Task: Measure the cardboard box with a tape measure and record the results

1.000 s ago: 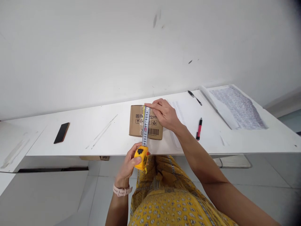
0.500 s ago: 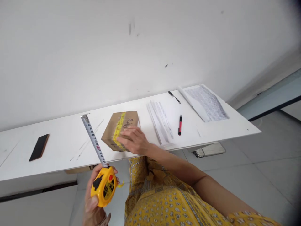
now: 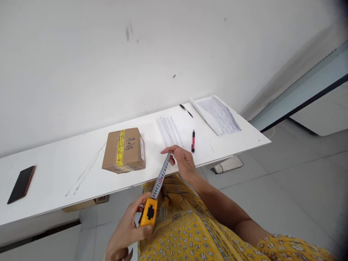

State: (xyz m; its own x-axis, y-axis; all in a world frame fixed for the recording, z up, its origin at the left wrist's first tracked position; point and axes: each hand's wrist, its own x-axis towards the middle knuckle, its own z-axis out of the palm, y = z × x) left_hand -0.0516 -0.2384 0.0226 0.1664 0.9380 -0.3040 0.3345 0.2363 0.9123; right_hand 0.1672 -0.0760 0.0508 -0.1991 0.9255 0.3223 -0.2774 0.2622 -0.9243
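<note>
My left hand (image 3: 130, 224) is closed around the yellow tape measure (image 3: 149, 214), below the table's front edge. The metal blade (image 3: 160, 179) runs out of the case, up and to the right. At its far end, the fingers of my right hand (image 3: 182, 159) pinch the tip, over the table edge. Left of that hand, a cardboard box (image 3: 111, 150) with yellow tape and handwriting sits on the white table (image 3: 89, 163); neither hand touches it.
A dark phone (image 3: 21, 184) lies at the left. Papers (image 3: 174, 132), a red and black pen (image 3: 193, 140), a black pen (image 3: 186, 110) and more written sheets (image 3: 219, 116) lie right of the box. A white wall (image 3: 108, 65) stands behind.
My right hand has left the box and moved right, taking the blade's tip. My left hand has moved right and turned the tape measure. The camera view has shifted, and the box appears rotated.
</note>
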